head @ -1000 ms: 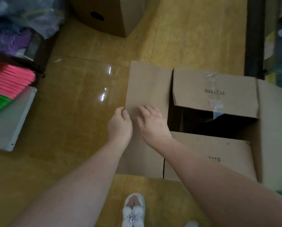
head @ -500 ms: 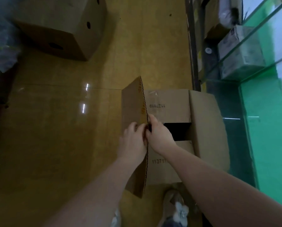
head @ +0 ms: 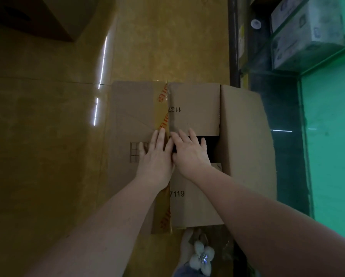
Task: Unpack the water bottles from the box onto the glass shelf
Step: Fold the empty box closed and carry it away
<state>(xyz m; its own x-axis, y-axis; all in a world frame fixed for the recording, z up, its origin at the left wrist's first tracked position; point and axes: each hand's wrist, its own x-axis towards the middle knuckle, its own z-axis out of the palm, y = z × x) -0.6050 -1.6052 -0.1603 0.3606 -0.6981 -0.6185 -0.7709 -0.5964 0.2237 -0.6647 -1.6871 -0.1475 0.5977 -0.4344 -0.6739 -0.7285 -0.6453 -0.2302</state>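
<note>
The cardboard box stands on the floor in front of me. Its left flap, with tape along its edge, lies folded over the left half of the top. My left hand presses flat on that flap with straight fingers. My right hand rests beside it with spread fingers over the dark gap between the two inner flaps. The right flap hangs open toward the green glass shelf. No water bottles show.
A second cardboard box stands at the far left on the glossy yellow floor. Wrapped packs sit on an upper glass shelf at the top right. A dark post edges the shelving. My foot in a flowered sandal is below the box.
The left flap swung from lying flat outward, through upright, down onto the box top. Both hands followed it, and my view shifted right toward the shelf.
</note>
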